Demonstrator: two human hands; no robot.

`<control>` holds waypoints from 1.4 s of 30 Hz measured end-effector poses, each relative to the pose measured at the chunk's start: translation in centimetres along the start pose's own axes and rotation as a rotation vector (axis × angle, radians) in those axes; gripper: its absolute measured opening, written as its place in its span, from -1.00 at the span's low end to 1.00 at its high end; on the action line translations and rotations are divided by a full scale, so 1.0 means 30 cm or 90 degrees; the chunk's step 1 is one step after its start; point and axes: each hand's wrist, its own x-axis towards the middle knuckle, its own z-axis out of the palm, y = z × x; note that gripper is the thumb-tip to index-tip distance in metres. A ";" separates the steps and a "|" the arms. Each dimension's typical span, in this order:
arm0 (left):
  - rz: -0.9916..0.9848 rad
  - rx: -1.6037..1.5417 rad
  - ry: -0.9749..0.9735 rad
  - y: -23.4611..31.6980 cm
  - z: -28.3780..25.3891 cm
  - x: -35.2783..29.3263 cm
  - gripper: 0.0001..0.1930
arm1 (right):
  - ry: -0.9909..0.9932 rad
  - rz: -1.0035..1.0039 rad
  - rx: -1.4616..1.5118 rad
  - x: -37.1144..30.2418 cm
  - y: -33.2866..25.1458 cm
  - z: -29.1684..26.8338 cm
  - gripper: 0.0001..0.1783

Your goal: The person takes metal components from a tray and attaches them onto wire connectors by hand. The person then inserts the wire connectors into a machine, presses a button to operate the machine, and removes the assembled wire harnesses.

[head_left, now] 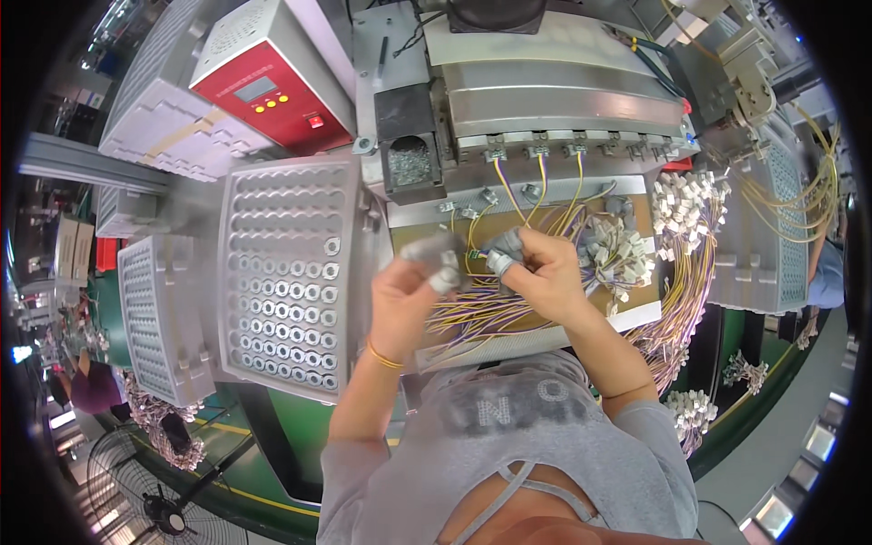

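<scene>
My right hand (549, 277), with grey finger covers on its tips, is closed in a pinch over the work board. It grips thin yellow and purple wires (524, 221); a small part by the fingertips is too small to make out. My left hand (407, 295), also in finger covers, is just left of it, its fingers smeared by motion; whether they hold anything cannot be seen. Under both hands a bundle of yellow and purple wires (472, 313) lies on the brown board (545, 322). White connectors (620, 254) cluster at the right of the bundle.
At left stands a grey tray (282, 222) with rows of metal rings (291, 336). Behind are a red-fronted control box (272, 100), a black bin (409, 123) of small parts and a metal fixture (563, 95) with wires clipped along its front. More connector-ended wires (686, 272) hang at right.
</scene>
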 end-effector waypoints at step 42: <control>0.065 0.061 -0.026 -0.011 0.107 0.000 -0.78 | -0.013 -0.127 -0.177 -0.012 -0.073 -0.034 -0.80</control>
